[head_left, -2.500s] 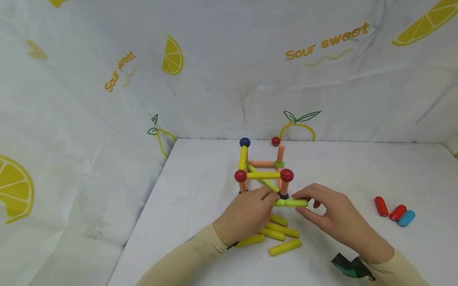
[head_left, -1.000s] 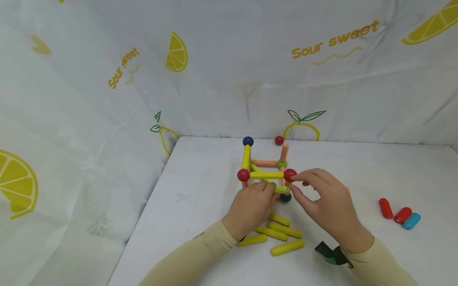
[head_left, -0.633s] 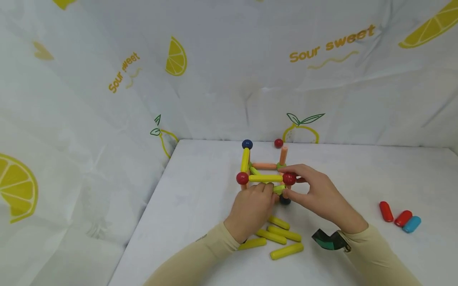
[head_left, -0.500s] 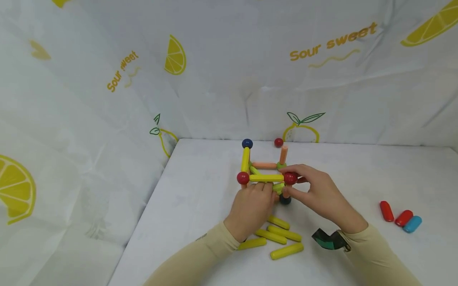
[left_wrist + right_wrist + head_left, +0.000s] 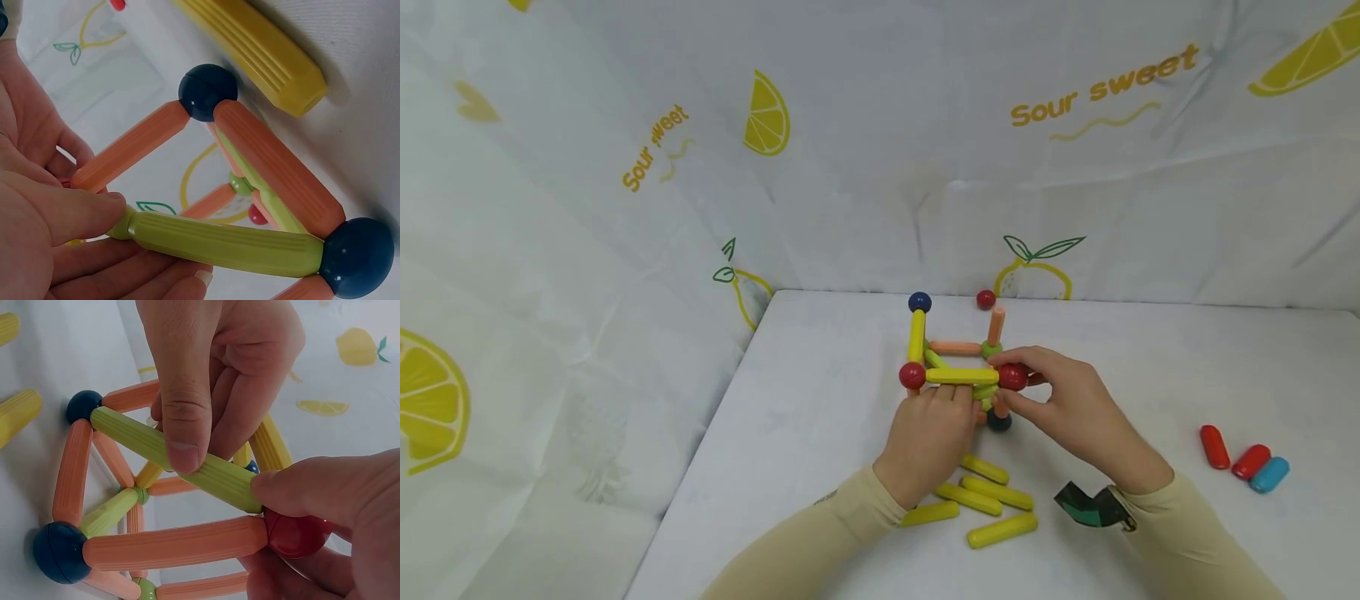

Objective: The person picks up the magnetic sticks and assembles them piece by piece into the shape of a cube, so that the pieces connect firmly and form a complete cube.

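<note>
A frame of magnetic rods and balls stands on the table, with orange rods (image 5: pixel 169 545), yellow rods (image 5: pixel 962 377), and red, blue and green balls. My left hand (image 5: pixel 928 442) pinches a light-green rod (image 5: pixel 125 434) between thumb and fingers. That rod slants across the front of the frame from a dark blue ball (image 5: pixel 83 406) at one end. Its other end lies at the upper front red ball (image 5: pixel 1012 377). Around this ball curl the fingers of my right hand (image 5: pixel 1075 408), whose thumb (image 5: pixel 294 487) presses beside the rod's end. In the head view the left hand and upper rod hide most of the green rod.
Several loose yellow rods (image 5: pixel 1002 530) lie in front of the frame. To the right are two red rods (image 5: pixel 1214 447) and a blue one (image 5: pixel 1270 475). A loose-looking red ball (image 5: pixel 986 299) sits near the back edge, before a lemon-print cloth (image 5: pixel 850 208).
My right hand has left the green rod's low end and moved up and left to hold the red ball. The green rod has been raised from before the frame to its upper front corner.
</note>
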A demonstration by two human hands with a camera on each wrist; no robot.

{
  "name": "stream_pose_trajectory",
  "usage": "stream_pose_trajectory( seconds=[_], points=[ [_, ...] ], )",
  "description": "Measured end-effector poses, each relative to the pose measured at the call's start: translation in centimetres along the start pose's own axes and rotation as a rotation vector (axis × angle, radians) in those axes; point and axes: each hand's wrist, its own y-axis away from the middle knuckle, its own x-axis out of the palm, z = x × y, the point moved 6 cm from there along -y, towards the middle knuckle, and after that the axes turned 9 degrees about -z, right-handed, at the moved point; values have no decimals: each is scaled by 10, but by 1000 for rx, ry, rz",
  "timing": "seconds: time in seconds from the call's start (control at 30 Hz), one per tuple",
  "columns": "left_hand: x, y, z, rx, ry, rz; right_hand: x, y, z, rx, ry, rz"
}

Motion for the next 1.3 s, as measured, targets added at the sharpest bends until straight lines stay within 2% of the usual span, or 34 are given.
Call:
stream_pose_trajectory(
  seconds=[0.43, 0.73, 0.83, 0.97, 1.07, 1.13, 1.2, 1.3],
  points=[
    [1, 4, 1, -6, -40, 0, 6, 1, -2, -5, -12, 10],
    [1, 4, 1, -11, -36, 3, 6, 1, -3, 3, -22, 22],
    [-5, 9, 3, -27, -15, 13, 5, -1, -5, 33, -59, 34],
    [-23, 24, 12, -65, 68, 0, -2, -8, -18, 101, -132, 33],
    [-33, 37, 30, -128, 133, -14, -4, -21, -39, 156, -141, 48],
    [-30, 47, 46, -211, 170, 10, 0, -33, -56, 187, -105, 85],
    [-18, 54, 63, -314, 221, 70, 8, -45, -72, 209, -45, 147],
    [9, 60, 80, -454, 327, 204, 24, -59, -92, 234, -5, 257]
  ],
)
